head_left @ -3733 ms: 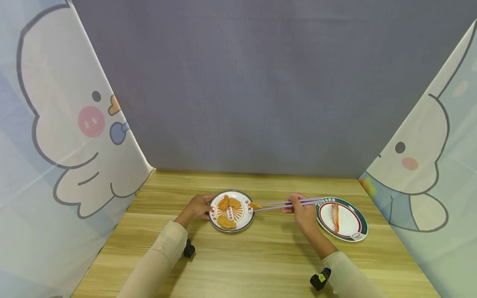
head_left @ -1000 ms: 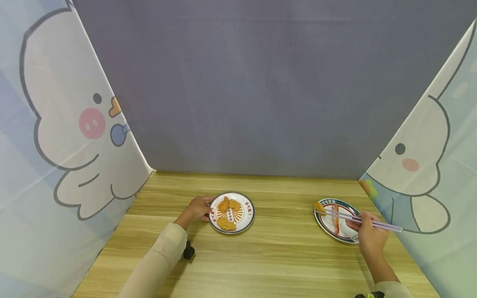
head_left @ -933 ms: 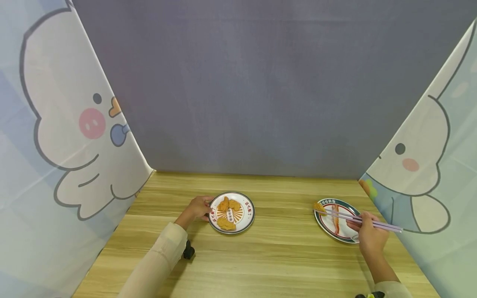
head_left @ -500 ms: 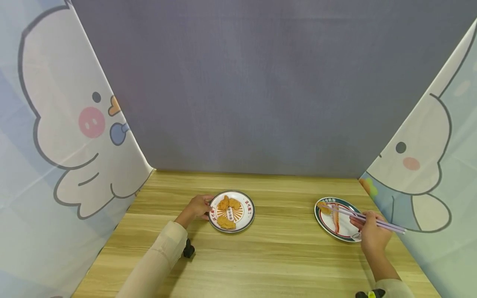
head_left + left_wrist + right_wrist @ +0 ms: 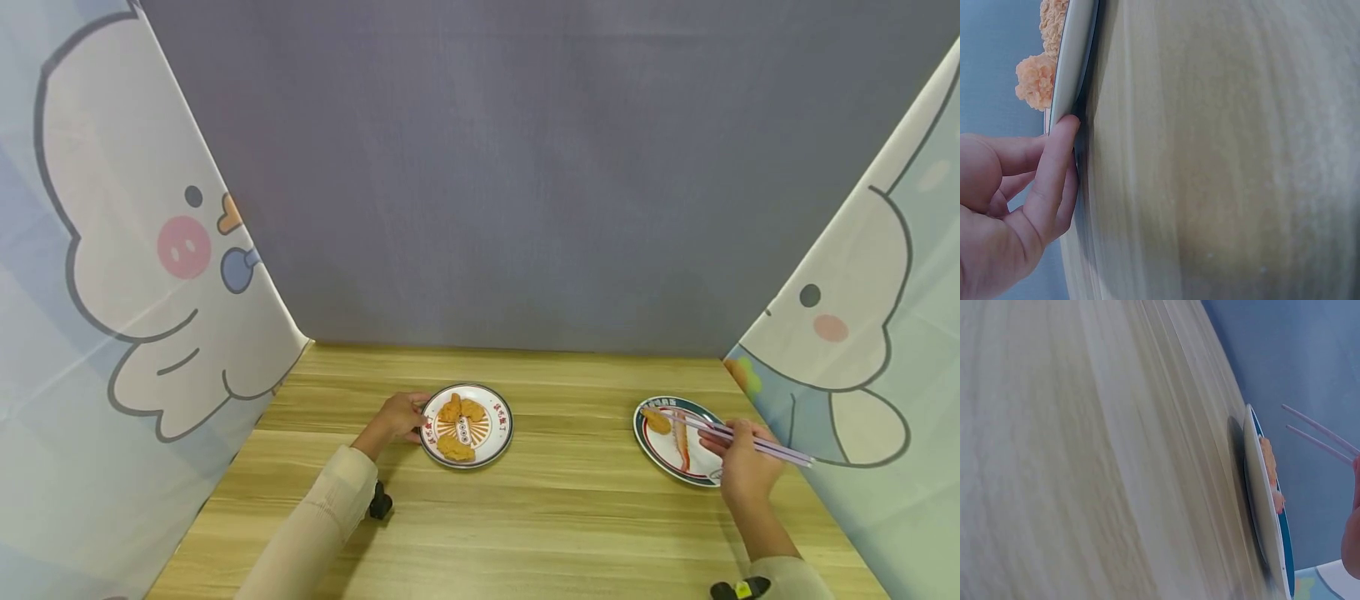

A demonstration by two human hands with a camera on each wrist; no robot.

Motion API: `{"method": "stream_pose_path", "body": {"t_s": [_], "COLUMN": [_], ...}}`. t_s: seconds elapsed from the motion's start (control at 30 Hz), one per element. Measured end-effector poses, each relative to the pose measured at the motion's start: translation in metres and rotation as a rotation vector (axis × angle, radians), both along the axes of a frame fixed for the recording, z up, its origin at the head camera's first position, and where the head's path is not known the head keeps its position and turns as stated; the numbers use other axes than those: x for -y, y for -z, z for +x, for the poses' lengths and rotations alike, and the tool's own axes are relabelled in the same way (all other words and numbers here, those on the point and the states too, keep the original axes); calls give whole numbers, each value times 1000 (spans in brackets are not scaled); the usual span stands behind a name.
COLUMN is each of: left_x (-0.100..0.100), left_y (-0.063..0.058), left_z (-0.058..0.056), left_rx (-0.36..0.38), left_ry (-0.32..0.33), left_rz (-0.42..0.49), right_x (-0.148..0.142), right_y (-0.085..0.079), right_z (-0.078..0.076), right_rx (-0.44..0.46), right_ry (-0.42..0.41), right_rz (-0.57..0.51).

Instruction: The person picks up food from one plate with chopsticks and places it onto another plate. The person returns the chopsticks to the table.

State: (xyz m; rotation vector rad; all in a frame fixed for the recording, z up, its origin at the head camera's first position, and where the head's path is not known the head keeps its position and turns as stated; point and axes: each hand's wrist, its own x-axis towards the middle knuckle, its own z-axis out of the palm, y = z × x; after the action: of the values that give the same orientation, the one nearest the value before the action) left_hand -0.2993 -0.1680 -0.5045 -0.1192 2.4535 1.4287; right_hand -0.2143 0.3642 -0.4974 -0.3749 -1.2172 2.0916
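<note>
My left hand [image 5: 400,417] pinches the left rim of a white plate [image 5: 491,450] with a sunburst print. In the left wrist view, the thumb and fingers [image 5: 1054,169] hold its edge close over the table. Three pieces of fried chicken [image 5: 454,449] sit on that plate. My right hand [image 5: 750,467] grips a pair of pale purple chopsticks [image 5: 780,451] over a green-rimmed plate [image 5: 660,462]. Another piece of fried chicken [image 5: 656,421] lies there beside a red-and-white strip of food [image 5: 682,442]. In the right wrist view, the chopstick tips are parted, above the food and apart from it.
Both plates stand on a wooden table [image 5: 525,517], with bare wood between them. A grey cloth wall [image 5: 480,208] rises behind, and cartoon-printed sheets [image 5: 847,358] close off both sides.
The chopsticks carried a chicken piece from the left plate over to the green-rimmed plate, laid it there and let it go. My left hand has stayed at its plate.
</note>
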Motion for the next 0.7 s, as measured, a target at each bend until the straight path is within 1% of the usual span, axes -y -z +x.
{"method": "stream_pose_path", "body": {"t_s": [0.3,0.47,0.57,0.7], "left_x": [0,0,0,0], "left_y": [1,1,0,0], "left_z": [0,0,0,0], "left_rx": [-8,-15,-11,-7], "left_ry": [2,8,8,7], "left_rz": [-2,-6,-4,-1], "right_x": [14,25,33,44], "right_y": [-3,-8,-11,-14], "right_z": [-3,-6,-8,-11], "right_rx": [29,23,37,62], "right_ry": [-38,-81,-107,-133], "right_rz": [6,0,0,37]}}
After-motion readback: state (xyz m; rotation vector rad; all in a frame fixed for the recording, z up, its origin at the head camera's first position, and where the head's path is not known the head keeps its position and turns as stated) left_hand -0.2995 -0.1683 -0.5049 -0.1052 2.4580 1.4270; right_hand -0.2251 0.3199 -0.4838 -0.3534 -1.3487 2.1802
